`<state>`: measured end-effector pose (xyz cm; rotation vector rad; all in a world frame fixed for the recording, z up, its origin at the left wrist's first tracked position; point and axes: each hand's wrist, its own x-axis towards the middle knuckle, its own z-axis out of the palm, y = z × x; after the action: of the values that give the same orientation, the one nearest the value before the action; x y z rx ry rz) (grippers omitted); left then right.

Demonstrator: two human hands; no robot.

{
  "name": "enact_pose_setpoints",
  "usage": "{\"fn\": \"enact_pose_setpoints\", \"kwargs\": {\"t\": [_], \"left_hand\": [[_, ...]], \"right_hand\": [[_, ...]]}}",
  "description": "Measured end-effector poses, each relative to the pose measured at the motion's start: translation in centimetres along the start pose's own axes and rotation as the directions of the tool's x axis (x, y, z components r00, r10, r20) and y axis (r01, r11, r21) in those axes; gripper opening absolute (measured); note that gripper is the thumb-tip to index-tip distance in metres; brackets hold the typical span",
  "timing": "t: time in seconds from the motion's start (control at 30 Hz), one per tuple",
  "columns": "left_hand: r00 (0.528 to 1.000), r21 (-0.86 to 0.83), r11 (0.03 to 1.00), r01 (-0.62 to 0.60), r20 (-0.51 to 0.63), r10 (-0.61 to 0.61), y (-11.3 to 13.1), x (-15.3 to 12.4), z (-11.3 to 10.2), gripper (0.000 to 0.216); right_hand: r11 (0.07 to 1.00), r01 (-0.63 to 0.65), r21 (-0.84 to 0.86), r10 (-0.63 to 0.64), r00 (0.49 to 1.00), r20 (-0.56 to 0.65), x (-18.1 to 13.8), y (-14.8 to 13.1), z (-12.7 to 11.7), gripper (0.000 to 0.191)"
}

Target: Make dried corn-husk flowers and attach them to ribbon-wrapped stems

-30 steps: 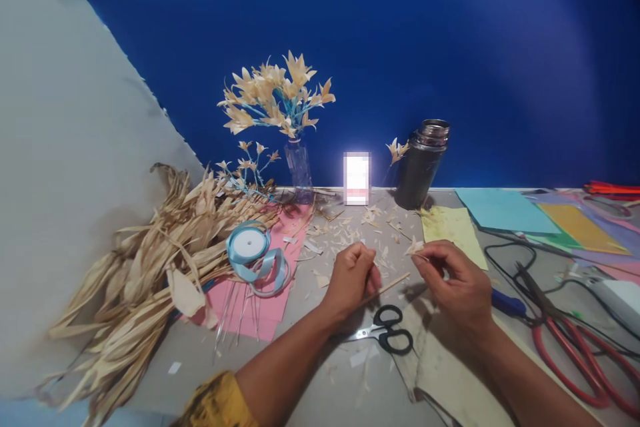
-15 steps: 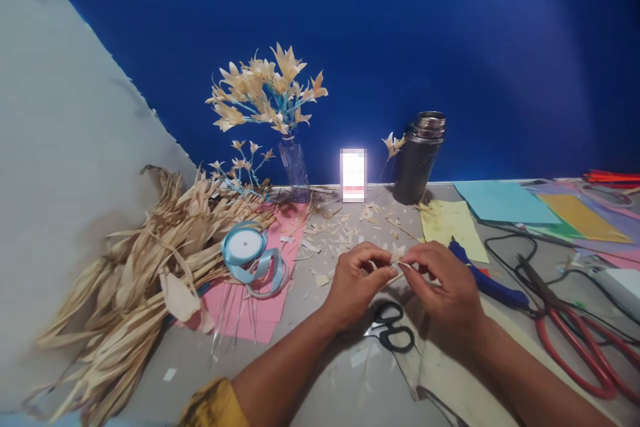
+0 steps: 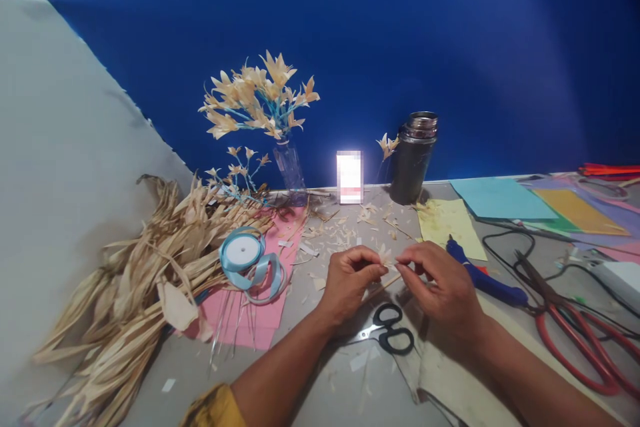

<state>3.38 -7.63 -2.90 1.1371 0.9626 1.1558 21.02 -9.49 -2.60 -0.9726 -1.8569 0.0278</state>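
Observation:
My left hand (image 3: 349,283) and my right hand (image 3: 439,287) meet over the middle of the grey table (image 3: 310,380). Both pinch a small pale husk piece (image 3: 387,258) on a thin stick (image 3: 384,280) between their fingertips. The left fingers are curled shut round the stick's near end. The right thumb and forefinger press on the husk from the right. Black-handled scissors (image 3: 386,337) lie on the table just below the hands. A blue-handled tool (image 3: 483,278) lies right behind my right hand.
A heap of dried husks (image 3: 135,280) fills the left side, next to a light blue ribbon spool (image 3: 245,255) on pink paper (image 3: 260,307). A vase of husk flowers (image 3: 260,103), a metal flask (image 3: 413,157), coloured paper sheets (image 3: 505,200) and red-handled shears (image 3: 575,340) lie around.
My hands came together: a second ago they held the stick and husk apart, now the fingertips touch at the husk. The blue-handled tool has come into view behind my right hand.

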Motion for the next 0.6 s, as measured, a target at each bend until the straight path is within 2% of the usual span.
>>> {"fn": "enact_pose_setpoints", "kwargs": {"t": [0.2, 0.6], "left_hand": [[0.998, -0.002, 0.998, 0.055, 0.006, -0.055, 0.40, -0.23, 0.11, 0.016], [0.998, 0.026, 0.998, 0.052, 0.016, -0.053, 0.55, -0.33, 0.45, 0.023]], "right_hand": [[1.000, 0.014, -0.017, -0.013, 1.000, 0.021, -0.10, 0.23, 0.02, 0.010], [1.000, -0.001, -0.018, 0.002, 0.997, 0.072, -0.13, 0.33, 0.25, 0.011]]}}
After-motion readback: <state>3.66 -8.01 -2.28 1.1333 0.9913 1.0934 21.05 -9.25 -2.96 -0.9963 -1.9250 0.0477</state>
